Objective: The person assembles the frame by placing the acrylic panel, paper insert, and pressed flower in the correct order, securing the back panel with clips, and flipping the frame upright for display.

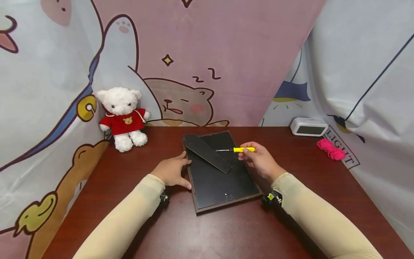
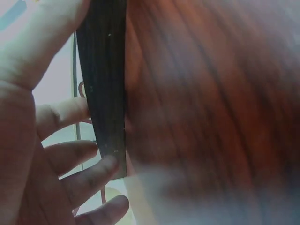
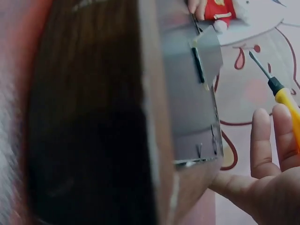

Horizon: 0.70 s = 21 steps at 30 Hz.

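Note:
A picture frame [image 1: 210, 190] lies on the table with its black back up. Its easel stand [image 1: 207, 153] slants across the upper part of that back. My left hand [image 1: 173, 172] touches the frame's left edge, fingers and thumb spread along it; the left wrist view shows the fingers [image 2: 89, 180] fairly straight beside the dark side. Above the frame's right half, my right hand [image 1: 260, 162] holds a yellow-handled screwdriver [image 1: 244, 149], its blade pointing left over the back. In the right wrist view the screwdriver [image 3: 287, 101] stands apart from the frame [image 3: 157, 117].
A white teddy bear [image 1: 124, 120] in a red top sits at the back left. At the back right are a white digital clock [image 1: 309, 127] and a pink yarn bundle [image 1: 331, 148]. Printed curtains [image 1: 242, 64] hang behind the brown table [image 1: 181, 230].

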Motion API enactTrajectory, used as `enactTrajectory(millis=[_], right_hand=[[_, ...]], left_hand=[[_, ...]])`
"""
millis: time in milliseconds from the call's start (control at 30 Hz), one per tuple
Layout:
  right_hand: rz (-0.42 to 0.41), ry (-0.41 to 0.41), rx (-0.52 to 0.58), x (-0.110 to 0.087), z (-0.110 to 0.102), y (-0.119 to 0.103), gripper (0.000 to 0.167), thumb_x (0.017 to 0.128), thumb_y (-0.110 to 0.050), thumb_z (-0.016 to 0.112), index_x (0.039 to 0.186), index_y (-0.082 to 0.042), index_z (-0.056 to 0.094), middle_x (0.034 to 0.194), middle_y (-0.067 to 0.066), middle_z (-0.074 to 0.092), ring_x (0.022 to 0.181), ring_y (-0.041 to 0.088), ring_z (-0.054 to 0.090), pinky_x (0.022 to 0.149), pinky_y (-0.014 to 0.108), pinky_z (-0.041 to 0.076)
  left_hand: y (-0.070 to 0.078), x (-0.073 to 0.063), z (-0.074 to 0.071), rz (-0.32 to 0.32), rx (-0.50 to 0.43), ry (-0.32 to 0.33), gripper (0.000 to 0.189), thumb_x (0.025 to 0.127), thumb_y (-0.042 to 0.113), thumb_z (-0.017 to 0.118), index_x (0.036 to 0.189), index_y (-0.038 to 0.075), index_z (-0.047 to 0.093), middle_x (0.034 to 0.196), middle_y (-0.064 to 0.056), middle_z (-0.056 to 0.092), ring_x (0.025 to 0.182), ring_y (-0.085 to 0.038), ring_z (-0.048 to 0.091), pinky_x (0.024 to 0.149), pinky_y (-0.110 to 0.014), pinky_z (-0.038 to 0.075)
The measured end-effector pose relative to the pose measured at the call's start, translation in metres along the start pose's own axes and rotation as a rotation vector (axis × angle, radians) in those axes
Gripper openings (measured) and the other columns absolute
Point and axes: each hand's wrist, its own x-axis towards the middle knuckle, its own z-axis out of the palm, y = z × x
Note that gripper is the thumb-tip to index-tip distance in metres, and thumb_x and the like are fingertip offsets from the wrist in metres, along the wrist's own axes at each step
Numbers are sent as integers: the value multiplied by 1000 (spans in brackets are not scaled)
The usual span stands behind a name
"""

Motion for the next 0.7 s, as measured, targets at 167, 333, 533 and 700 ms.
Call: enactTrajectory(millis=[167, 333, 533, 700], right_hand=[[18, 13, 5, -2, -9, 1, 35, 111, -19, 54, 140, 0, 52, 121, 23, 68, 105, 26, 73, 92, 46, 54], [-6, 0, -20, -7, -14, 5, 37, 110, -19, 56, 139, 3, 52, 122, 26, 68, 100, 20, 73, 90, 40, 57], [-21, 45, 10, -17, -18, 8, 36, 110, -14, 56, 138, 8, 49, 120, 24, 67, 101, 25, 74, 92, 32, 60], [-36, 137, 13, -23, -15, 3, 34, 110, -9, 53, 137, 10, 51, 123, 24, 66, 102, 23, 73, 94, 27, 59]], left_hand=[[6, 1, 3, -22, 6, 36, 100, 70, 61, 93, 151, 13, 59, 169, -18, 34, 146, -32, 51, 108, -50, 52], [10, 3, 8, -59, 33, 77, 103, 69, 67, 90, 150, 10, 60, 166, -23, 38, 139, -35, 58, 102, -51, 55], [18, 7, 13, -95, 83, 107, 106, 69, 75, 86, 146, 7, 62, 159, -29, 45, 125, -42, 67, 94, -53, 59], [27, 7, 15, -146, 146, 146, 108, 66, 80, 84, 142, 6, 65, 154, -31, 51, 111, -44, 73, 90, -55, 59]])
